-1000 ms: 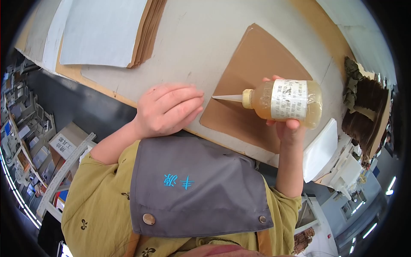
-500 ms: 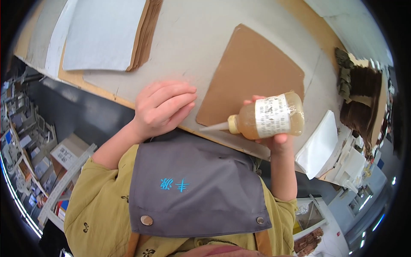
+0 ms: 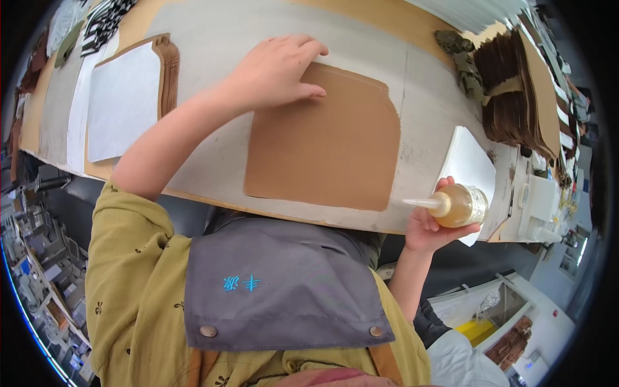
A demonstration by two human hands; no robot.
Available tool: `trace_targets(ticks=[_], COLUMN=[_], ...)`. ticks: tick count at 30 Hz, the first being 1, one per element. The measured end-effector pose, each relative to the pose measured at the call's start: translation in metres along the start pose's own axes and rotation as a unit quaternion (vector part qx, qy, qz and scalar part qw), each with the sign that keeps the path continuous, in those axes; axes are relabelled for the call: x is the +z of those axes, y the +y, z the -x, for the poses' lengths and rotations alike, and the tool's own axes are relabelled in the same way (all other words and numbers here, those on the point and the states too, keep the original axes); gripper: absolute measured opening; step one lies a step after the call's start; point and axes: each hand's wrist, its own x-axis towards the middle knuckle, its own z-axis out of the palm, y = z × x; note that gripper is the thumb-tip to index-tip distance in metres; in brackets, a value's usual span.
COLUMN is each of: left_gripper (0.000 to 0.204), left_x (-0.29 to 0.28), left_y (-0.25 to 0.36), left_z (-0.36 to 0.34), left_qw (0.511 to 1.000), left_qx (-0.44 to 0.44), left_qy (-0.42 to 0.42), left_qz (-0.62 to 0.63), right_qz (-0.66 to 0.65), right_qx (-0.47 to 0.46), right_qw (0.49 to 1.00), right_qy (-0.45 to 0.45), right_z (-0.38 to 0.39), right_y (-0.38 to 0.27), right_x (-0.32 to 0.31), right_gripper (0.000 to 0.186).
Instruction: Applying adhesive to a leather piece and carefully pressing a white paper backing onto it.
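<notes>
My left hand (image 3: 280, 74) reaches over the upper left part of a brown sheet (image 3: 322, 148) on the pale work surface (image 3: 193, 168). Its fingers are apart and slightly bent; whether they touch the sheet is unclear. My right hand (image 3: 429, 226) grips a clear plastic bottle (image 3: 465, 208) of amber liquid with a cream cap and a long narrow nozzle pointing left, held near the table's front edge, right of the brown sheet. Behind it lies a stack of white sheets (image 3: 471, 155).
A pile topped with white paper over brown sheets (image 3: 122, 109) lies at left, striped fabric (image 3: 106, 22) behind it. At back right are crumpled olive material (image 3: 454, 42) and a tall stack of dark brown pieces (image 3: 525, 90). A metal-framed cart (image 3: 496, 322) stands below right.
My left hand has moved up and right onto the brown sheet, its fingers opening. The bottle moved down and right, off the sheet. The brown sheet appears straighter and further left in view.
</notes>
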Motion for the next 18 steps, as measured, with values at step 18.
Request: trace_targets(ticks=[18], left_gripper=[0.045], left_x=[-0.007], left_y=[0.021], left_z=[-0.054], left_qw=[0.963], left_qx=[-0.061], left_qy=[-0.252], left_qz=[-0.079], right_qz=[-0.010], right_qx=[-0.040], right_qw=[0.999], right_qy=[0.004], right_z=[0.023], right_y=[-0.010], right_x=[-0.015], right_gripper=[0.119])
